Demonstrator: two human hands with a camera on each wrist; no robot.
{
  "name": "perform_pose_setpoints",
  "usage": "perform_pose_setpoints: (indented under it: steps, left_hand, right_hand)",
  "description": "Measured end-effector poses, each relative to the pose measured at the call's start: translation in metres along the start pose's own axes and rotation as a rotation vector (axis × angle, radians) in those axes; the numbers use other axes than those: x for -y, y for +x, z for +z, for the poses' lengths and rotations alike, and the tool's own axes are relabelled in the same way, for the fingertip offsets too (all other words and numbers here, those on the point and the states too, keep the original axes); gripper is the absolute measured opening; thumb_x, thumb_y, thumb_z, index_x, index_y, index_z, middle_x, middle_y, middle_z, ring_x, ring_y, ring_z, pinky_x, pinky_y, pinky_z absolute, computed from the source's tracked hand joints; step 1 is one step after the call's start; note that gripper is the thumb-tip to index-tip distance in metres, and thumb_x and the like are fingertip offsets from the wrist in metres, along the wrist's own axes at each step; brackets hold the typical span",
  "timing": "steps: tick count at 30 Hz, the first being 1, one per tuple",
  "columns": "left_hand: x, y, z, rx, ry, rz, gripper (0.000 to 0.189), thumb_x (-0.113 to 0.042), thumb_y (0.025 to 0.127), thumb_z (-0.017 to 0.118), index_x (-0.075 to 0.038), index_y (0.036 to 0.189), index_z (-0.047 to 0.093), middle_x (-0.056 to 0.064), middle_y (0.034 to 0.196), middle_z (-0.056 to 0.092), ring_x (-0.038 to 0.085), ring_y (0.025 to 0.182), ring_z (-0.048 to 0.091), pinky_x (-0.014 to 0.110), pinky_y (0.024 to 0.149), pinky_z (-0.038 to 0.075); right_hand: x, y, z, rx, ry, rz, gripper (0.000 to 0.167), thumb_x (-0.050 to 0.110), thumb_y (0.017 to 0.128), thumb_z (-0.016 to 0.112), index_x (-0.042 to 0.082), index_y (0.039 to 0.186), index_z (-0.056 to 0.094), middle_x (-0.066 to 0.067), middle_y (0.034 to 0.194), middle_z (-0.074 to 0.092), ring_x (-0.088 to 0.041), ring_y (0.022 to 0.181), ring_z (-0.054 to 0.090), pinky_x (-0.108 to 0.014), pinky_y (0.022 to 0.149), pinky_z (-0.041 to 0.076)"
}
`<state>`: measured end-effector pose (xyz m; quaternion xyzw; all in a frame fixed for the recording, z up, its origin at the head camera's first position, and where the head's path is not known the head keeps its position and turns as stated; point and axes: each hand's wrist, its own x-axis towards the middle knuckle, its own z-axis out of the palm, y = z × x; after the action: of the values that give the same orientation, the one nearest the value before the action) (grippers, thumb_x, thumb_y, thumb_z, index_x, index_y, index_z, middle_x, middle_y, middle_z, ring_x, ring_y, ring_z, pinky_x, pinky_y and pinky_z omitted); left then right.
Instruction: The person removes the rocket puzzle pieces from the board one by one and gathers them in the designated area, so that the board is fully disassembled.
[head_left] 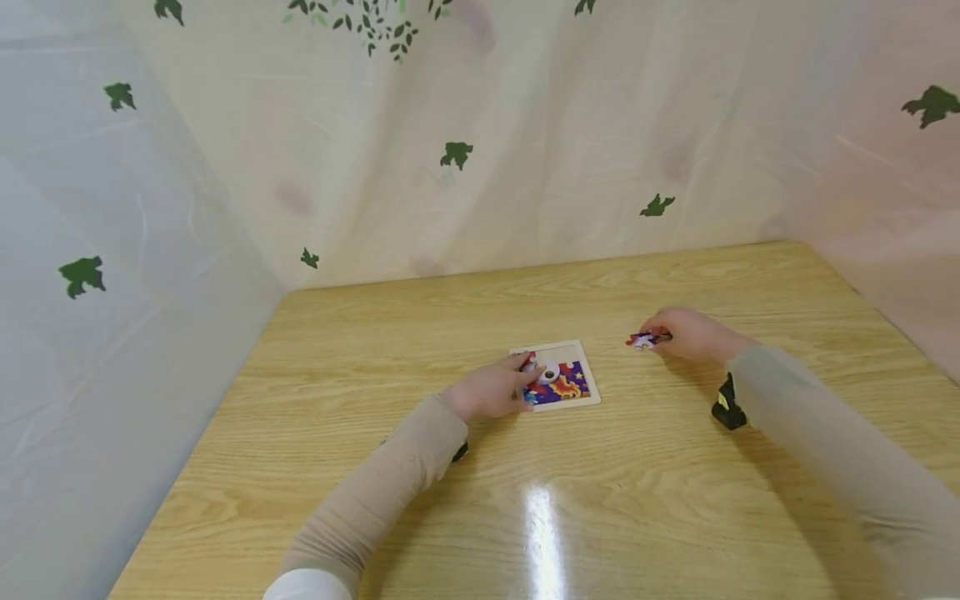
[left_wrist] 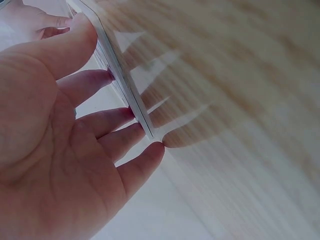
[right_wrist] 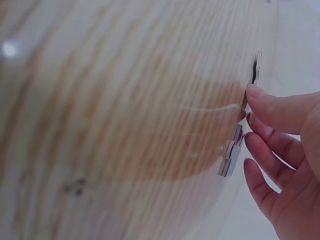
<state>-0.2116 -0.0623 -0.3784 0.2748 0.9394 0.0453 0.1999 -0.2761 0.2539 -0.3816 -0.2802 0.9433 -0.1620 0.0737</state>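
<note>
A small square jigsaw puzzle board (head_left: 590, 372) with a pale frame and a purple, red and orange picture lies on the table. My left hand (head_left: 495, 387) rests over its left edge, thumb across the picture. In the left wrist view, its loosely extended fingers (left_wrist: 82, 86) touch the frame's side. To the right of the board, my right hand (head_left: 686, 333) holds jigsaw pieces (head_left: 645, 340) close over the table. The right wrist view shows one piece (right_wrist: 255, 75) pinched at the thumb, and another piece (right_wrist: 230, 155) by the other fingertips.
The wooden table (head_left: 337, 375) reaches back to a pale curtain (head_left: 525, 167) with green leaf prints. A white sheet (head_left: 150, 333) hangs along the left side. A black wrist device (head_left: 727, 406) shows below the right sleeve.
</note>
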Motion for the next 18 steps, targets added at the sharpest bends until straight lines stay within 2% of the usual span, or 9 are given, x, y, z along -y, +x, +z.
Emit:
perform_pose_setpoints:
  steps: [8,13,18]
  left_hand:
    - [-0.0001,-0.0012,0.0005,0.006,0.0,0.02,0.066,-0.036,0.094,0.055,-0.021,0.151,0.024,0.012,0.159,0.01,0.03,0.145,0.015,0.036,0.117,0.022]
    - [-0.0004,-0.0015,0.0009,0.007,-0.008,0.019,0.066,-0.036,0.094,0.055,-0.021,0.151,0.024,0.012,0.159,0.01,0.029,0.146,0.014,0.036,0.117,0.022]
    - [0.0,-0.0011,0.0011,0.003,-0.008,0.015,0.066,-0.036,0.094,0.055,-0.022,0.151,0.024,0.012,0.159,0.01,0.029,0.146,0.014,0.036,0.117,0.022]
  right_hand:
    - [-0.0021,0.0014,0.0017,-0.001,-0.006,-0.036,0.024,0.001,0.083,0.068,-0.008,0.106,0.066,-0.012,0.09,0.062,-0.023,0.082,0.055,-0.047,0.079,0.047]
    - [-0.0026,0.0016,0.0031,-0.001,-0.011,-0.016,0.027,0.001,0.083,0.069,-0.008,0.108,0.066,-0.012,0.09,0.062,-0.024,0.082,0.055,-0.048,0.08,0.048]
    - [-0.001,-0.0011,0.0017,-0.018,0.03,0.019,0.029,0.003,0.084,0.068,-0.007,0.111,0.064,-0.016,0.097,0.063,-0.028,0.088,0.058,-0.05,0.083,0.048]
